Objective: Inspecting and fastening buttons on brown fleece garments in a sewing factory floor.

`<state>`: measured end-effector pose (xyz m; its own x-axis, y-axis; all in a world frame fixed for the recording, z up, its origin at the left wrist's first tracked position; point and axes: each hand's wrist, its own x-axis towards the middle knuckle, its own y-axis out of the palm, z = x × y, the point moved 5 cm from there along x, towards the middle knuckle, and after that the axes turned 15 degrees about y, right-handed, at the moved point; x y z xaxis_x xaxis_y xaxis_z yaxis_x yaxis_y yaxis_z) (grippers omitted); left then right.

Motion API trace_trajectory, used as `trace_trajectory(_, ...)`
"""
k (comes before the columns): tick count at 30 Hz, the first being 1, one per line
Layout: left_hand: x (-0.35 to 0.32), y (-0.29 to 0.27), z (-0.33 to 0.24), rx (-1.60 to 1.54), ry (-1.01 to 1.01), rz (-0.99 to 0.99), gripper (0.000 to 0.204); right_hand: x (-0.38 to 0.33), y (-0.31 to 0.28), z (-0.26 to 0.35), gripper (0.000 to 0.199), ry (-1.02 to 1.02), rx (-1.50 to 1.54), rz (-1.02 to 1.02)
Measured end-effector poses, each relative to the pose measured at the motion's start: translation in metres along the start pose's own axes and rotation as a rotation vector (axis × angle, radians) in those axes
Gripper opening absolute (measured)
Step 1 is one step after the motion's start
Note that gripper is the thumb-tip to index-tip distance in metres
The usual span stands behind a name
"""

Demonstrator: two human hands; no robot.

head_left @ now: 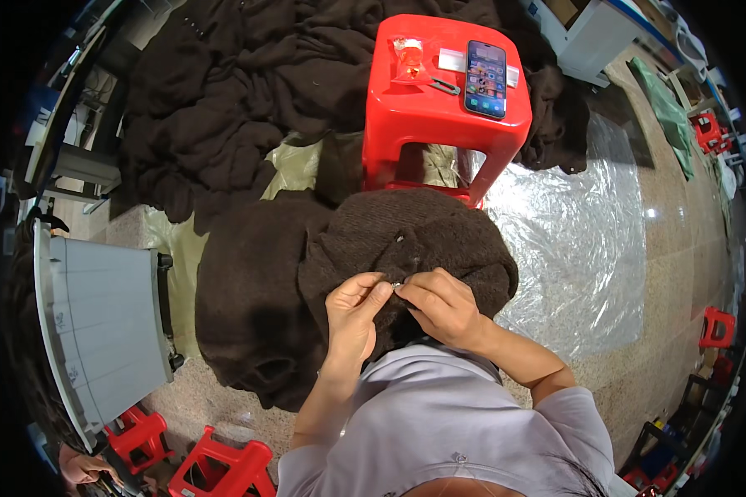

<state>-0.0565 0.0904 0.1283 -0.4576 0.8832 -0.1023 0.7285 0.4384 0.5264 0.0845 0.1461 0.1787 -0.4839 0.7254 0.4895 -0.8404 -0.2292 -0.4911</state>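
A dark brown knitted garment (pixel 439 224) lies bunched in front of me over my lap. My left hand (pixel 355 313) is closed in a pinch, thumb against fingertips, at a small shiny silvery piece (pixel 396 286) on the knit. From the other side, my right hand (pixel 444 308) pinches at the same spot, its fingers curled. The two sets of fingertips nearly meet, and the piece is too small to name. Farther up the cloth shows another small bright piece (pixel 400 238).
Beyond the garment stands a red plastic stool (pixel 423 124) with a phone (pixel 485 79), thread snips (pixel 445 86) and a clear bag (pixel 410 62) on top. Brown fabric (pixel 224 91) is heaped behind. A grey-white bin (pixel 99 319) stands left; plastic sheeting (pixel 580 248) covers floor at right.
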Motion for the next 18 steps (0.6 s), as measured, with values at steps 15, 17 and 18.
trace_trajectory(15,-0.005,-0.005,-0.014,0.553,0.302,0.227,0.013,0.015,0.007,-0.016,0.019,0.308,0.103,0.565)
trace_trajectory(17,-0.012,-0.001,-0.017,0.677,0.468,0.206,0.012,0.013,0.009,-0.014,0.016,0.310,0.185,0.507)
trace_trajectory(18,-0.014,0.003,-0.017,0.691,0.619,0.207,0.013,0.012,0.009,-0.016,0.016,0.425,0.245,0.485)
